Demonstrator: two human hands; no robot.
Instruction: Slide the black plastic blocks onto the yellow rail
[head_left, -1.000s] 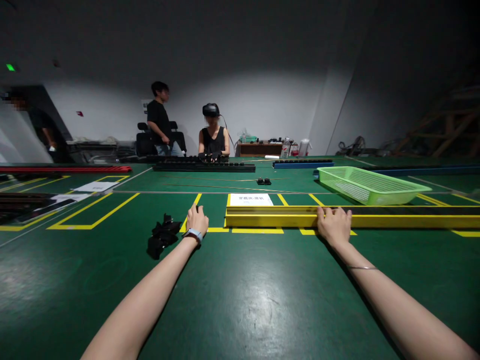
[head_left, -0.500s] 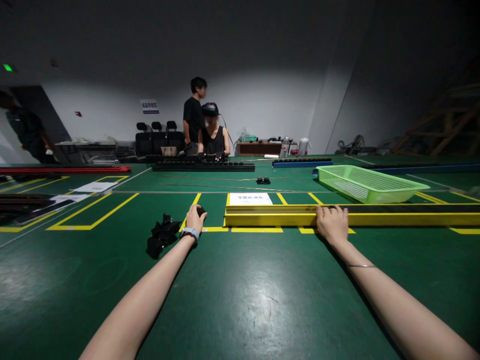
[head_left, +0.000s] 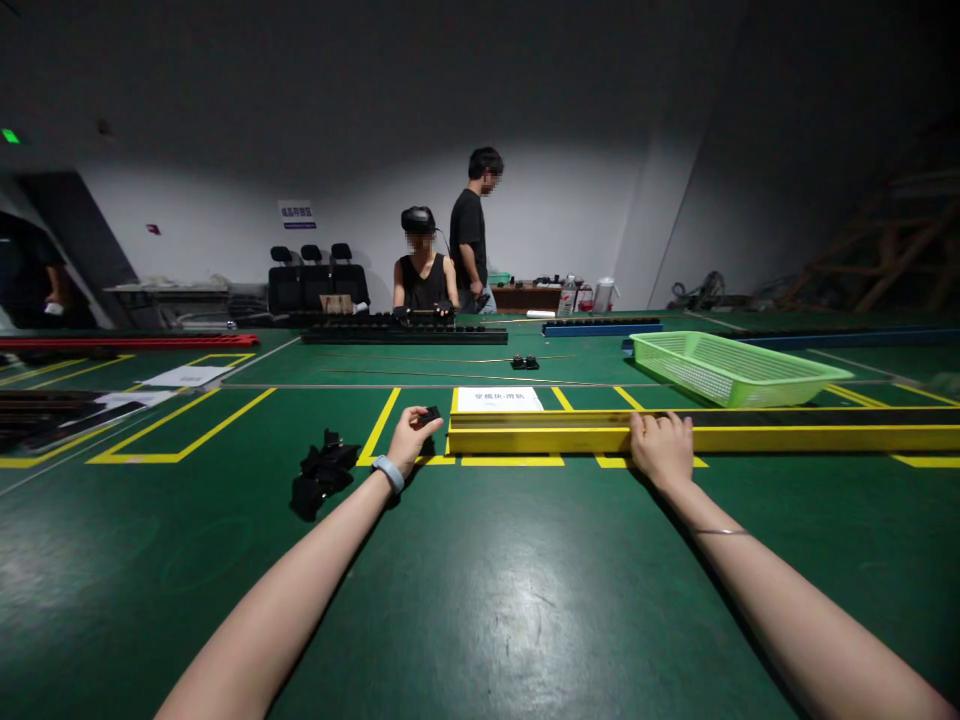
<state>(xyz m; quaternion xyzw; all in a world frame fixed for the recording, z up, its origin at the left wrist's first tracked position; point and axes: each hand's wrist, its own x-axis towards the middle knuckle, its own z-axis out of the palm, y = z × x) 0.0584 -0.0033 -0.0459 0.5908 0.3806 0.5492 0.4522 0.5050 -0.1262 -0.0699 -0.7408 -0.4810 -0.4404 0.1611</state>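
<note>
My left hand (head_left: pixel 410 438) is closed on a small black block (head_left: pixel 429 414), held just short of the near-left end of a long yellow rail (head_left: pixel 540 440). The rail lies across the green table (head_left: pixel 480 560) and runs out of view at the right. My right hand (head_left: pixel 663 450) grips the rail, its fingers over the top edge and the thumb side partly hidden. A small heap of black parts (head_left: pixel 322 473) lies on the table to the left of my left wrist.
Behind the rail stand a light green basket (head_left: pixel 739 370) and a printed sheet (head_left: pixel 499 399). Two small black pieces (head_left: pixel 525 362) and thin rods lie farther back. Across the table, a person in a headset (head_left: pixel 424 270) sits at a black rail (head_left: pixel 405 336); another person (head_left: pixel 470 235) stands behind.
My left hand has moved right with the black block, closer to the rail's end. My right hand and the rail stay put. The standing person has walked to the right.
</note>
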